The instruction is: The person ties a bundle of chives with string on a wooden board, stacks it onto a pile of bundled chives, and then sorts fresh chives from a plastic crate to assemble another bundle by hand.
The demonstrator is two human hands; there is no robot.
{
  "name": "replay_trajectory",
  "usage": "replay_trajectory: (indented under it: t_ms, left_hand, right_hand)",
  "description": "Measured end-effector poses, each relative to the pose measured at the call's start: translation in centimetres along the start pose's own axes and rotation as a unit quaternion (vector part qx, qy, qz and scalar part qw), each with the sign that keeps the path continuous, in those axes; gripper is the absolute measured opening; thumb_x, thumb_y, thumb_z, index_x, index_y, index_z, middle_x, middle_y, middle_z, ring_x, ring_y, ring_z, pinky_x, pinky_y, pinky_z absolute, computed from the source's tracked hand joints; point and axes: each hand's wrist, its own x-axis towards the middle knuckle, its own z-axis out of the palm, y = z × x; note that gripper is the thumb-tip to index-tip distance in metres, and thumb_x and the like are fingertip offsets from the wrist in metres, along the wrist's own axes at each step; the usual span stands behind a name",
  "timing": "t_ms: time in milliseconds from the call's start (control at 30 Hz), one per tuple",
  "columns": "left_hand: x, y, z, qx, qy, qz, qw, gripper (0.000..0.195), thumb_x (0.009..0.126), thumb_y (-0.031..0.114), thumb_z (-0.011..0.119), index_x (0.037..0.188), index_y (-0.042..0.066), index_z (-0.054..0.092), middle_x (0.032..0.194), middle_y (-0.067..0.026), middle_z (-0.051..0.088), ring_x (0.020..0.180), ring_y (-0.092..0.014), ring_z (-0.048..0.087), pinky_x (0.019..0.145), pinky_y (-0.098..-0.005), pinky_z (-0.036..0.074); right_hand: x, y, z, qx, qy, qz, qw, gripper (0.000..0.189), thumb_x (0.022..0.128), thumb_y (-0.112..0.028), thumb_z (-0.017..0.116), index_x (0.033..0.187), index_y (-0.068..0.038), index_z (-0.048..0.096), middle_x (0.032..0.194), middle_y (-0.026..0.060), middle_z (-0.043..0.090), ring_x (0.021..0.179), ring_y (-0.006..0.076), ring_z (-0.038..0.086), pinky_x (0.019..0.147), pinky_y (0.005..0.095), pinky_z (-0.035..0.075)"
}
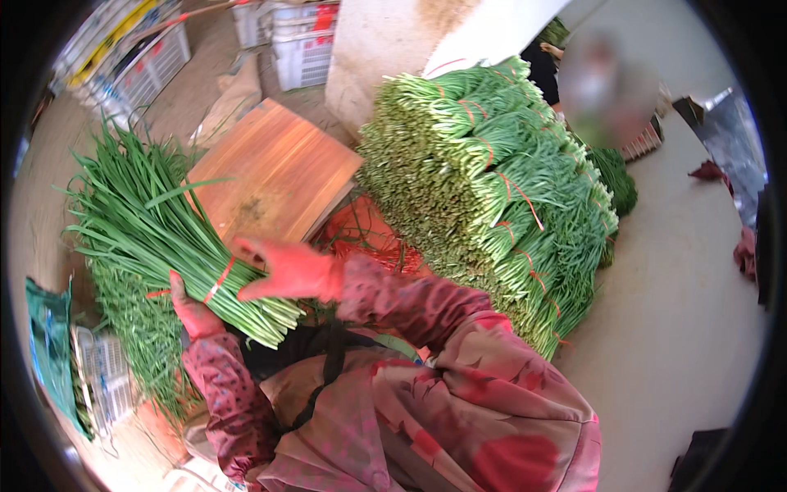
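Note:
My left hand [195,313], in a red glove, is shut on a bundle of green garlic chives [178,227], its thumb lying along the near side. A red tie [220,280] circles the bundle near its pale cut ends, which point towards my body. Beside those stalks is my right hand [292,270], also gloved in red, with thumb and fingers spread; whether it touches the stalks is hard to tell. Just beyond lies a wood-grain board [276,172], stained dark on its near part. Loose red ties [393,255] lie in a heap to the board's right.
Many tied bundles of chives [516,184] are stacked high at right, cut ends towards me. Loose greens [144,335] lie at left. White plastic crates [304,52] stand behind, beside a pale upright panel [381,55]. Another person [544,74] is at upper right.

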Motion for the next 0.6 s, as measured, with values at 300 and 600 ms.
replay_trajectory:
  t_ms: [300,600]
  left_hand:
    - [-0.8,0.2,4.9,0.261,-0.123,0.066,0.955,0.076,0.082,0.023,0.071,0.143,0.0,0.032,0.136,-0.0096,0.048,0.123,-0.024,0.047,0.107,-0.037,0.033]
    - [1.1,-2.0,14.2,0.33,-0.353,-0.017,0.876,0.085,0.089,0.055,0.055,0.149,0.005,0.021,0.144,-0.0182,0.038,0.13,-0.029,0.041,0.107,-0.0395,0.031]
  right_hand:
    - [-0.6,4.2,1.3,0.22,0.064,-0.031,0.973,0.078,0.064,-0.017,0.084,0.13,-0.001,0.045,0.113,0.0108,0.061,0.106,0.0204,0.057,0.095,0.0347,0.045]
    - [-13.8,1.3,-10.4,0.379,0.28,-0.148,0.869,0.064,0.076,-0.017,0.071,0.131,0.004,0.046,0.126,0.0173,0.057,0.109,0.0283,0.059,0.098,0.0425,0.046]
